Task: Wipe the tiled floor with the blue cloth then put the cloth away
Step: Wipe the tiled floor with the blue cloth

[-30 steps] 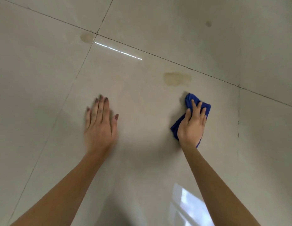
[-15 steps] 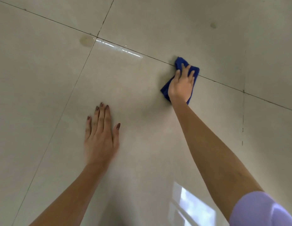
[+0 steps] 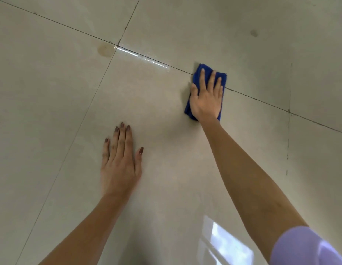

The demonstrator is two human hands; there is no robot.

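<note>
Right hand (image 3: 206,100), fingers straight, presses blue cloth (image 3: 196,77); long axis points away, crossing grout line (image 3: 261,100). Left hand (image 3: 118,165) flat on tiled floor (image 3: 166,140).

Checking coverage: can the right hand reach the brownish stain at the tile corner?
Probably yes: only bare tile lies between the stain and the right hand on the blue cloth; the left hand sits clear.

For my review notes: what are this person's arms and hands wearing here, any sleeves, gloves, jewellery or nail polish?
No gloves, watch or rings show, and both arms are bare below the elbow. The left hand has long nails painted a dark mauve-brown. The right hand shows no clear polish. A lilac sleeve covers the right upper arm at the bottom right corner.
</note>
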